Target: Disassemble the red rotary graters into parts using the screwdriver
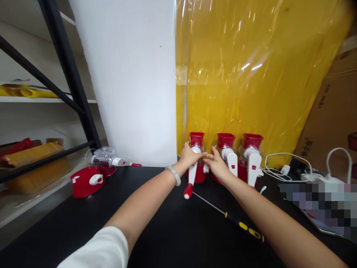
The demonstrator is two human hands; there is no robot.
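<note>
Three red and white rotary graters stand in a row at the back of the black table. My left hand (190,156) is wrapped round the upper body of the left rotary grater (200,173), by its white crank hub. Its crank hangs down to a red knob (187,191). From the right, my right hand (217,163) reaches the same grater, fingers stretched and spread, fingertips meeting my left thumb; whether they touch the grater is unclear. Behind that hand stands the middle rotary grater (226,140), partly hidden. Farther right is the third rotary grater (253,140).
A long screwdriver (242,226) lies in front of the graters. At left sit a red grater base (88,182) and a clear drum housing with a crank (107,158). White cables (284,171) and a pixelated flat item (320,208) lie at right. Yellow film (251,74) hangs behind.
</note>
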